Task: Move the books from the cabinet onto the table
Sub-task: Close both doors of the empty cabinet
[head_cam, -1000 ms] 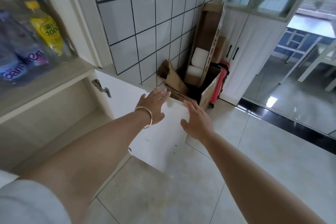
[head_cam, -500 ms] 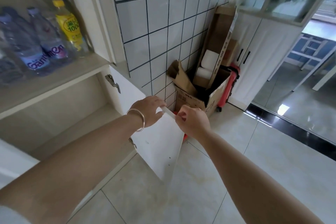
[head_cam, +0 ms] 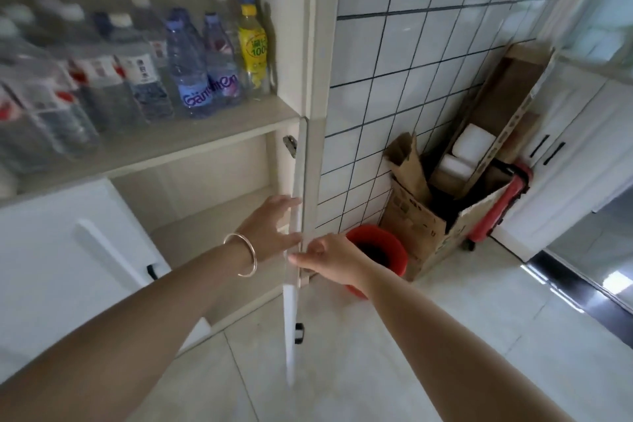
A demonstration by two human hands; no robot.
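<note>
- White cabinet door (head_cam: 292, 284) stands edge-on at centre frame, swung out from the cabinet (head_cam: 219, 188), so the lower compartment lies open to view.
- Left hand (head_cam: 270, 226), gold bangle (head_cam: 245, 255) at the wrist, has straight fingers laid flat against the door's inner face; its grip is wide and holds nothing.
- Right hand (head_cam: 330, 255) meets the same edge from the outer side, thumb and fingers lightly on it, probably to steady or swing the door.
- Water bottles (head_cam: 191, 65) crowd the shelf at upper left.
- No books show anywhere; the open compartment looks bare, and no bench appears.
- Red bucket (head_cam: 378, 250) and cardboard box (head_cam: 421, 229) stand on the floor at right.
</note>
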